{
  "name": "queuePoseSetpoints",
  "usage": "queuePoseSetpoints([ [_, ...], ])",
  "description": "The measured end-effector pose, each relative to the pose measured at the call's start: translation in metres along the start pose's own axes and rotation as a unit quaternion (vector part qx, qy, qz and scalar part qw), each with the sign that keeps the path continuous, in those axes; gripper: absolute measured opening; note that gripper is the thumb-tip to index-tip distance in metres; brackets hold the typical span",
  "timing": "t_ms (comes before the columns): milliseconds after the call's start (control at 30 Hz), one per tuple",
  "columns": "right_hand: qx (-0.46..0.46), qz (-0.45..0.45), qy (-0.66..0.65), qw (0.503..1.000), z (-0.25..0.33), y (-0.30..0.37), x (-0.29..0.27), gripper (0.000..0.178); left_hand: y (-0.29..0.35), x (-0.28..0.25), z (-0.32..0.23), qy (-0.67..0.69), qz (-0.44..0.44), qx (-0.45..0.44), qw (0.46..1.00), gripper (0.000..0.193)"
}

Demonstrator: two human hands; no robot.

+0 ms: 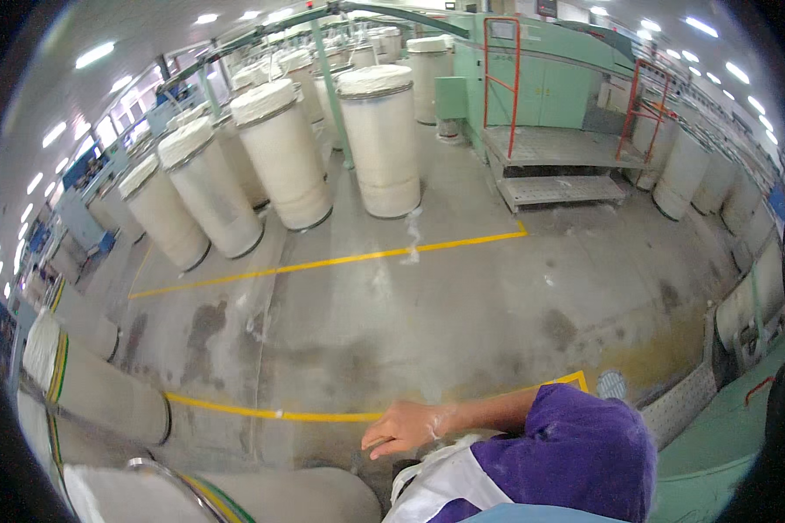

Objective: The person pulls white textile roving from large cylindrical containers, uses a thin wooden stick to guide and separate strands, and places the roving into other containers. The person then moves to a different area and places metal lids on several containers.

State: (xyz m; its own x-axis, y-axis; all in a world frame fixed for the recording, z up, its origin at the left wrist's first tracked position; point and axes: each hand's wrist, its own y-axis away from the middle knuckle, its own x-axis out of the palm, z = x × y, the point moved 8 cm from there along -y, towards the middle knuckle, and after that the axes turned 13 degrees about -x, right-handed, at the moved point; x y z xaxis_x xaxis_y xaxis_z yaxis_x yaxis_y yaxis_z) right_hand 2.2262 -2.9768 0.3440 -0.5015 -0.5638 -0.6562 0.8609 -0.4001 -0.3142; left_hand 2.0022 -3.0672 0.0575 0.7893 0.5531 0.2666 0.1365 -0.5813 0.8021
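My right hand (pixel 401 429) reaches leftward across the lower middle of the head view, at the end of a bare forearm and a purple sleeve (pixel 589 449). Its fingers are loosely bent with a small gap between them, and nothing shows in them. White fluff clings around the wrist. Closest to this hand is a tall whitish can (pixel 296 492), tilted in the fisheye view at the lower left, with a metal rim and green and yellow bands. My left hand is out of view.
Several tall cans of white fibre (pixel 379 144) stand beyond a yellow floor line (pixel 358 259). A green machine (pixel 545 83) has a metal step platform (pixel 549 148) with red rails. More cans (pixel 96 375) line the left. Green machinery (pixel 715 453) is close at right.
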Motion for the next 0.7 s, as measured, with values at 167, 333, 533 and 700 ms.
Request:
queuePoseSetpoints([
  [167, 0.079, -0.016, 0.041, 0.996, -0.105, -0.024, -0.031, 0.040, -0.108, 0.031, -0.020, -0.117, -0.007, -0.052, 0.992, 0.027],
  [333, 0.264, 0.018, 0.122, 0.957, -0.308, 0.001, -0.048, 0.044, -0.199, -0.031, -0.056, -0.167, -0.048, -0.077, 0.982, 0.031],
  [533, 0.654, 0.049, 0.049, 0.754, -0.472, 0.192, -0.072, 0.054, -0.273, -0.054, -0.203, -0.200, -0.112, 0.078, 0.970, 0.032],
  [700, 0.719, 0.128, -0.009, 0.683, -0.521, 0.208, -0.053, 0.037, -0.332, -0.028, -0.320, -0.268, -0.169, 0.064, 0.946, 0.038],
])
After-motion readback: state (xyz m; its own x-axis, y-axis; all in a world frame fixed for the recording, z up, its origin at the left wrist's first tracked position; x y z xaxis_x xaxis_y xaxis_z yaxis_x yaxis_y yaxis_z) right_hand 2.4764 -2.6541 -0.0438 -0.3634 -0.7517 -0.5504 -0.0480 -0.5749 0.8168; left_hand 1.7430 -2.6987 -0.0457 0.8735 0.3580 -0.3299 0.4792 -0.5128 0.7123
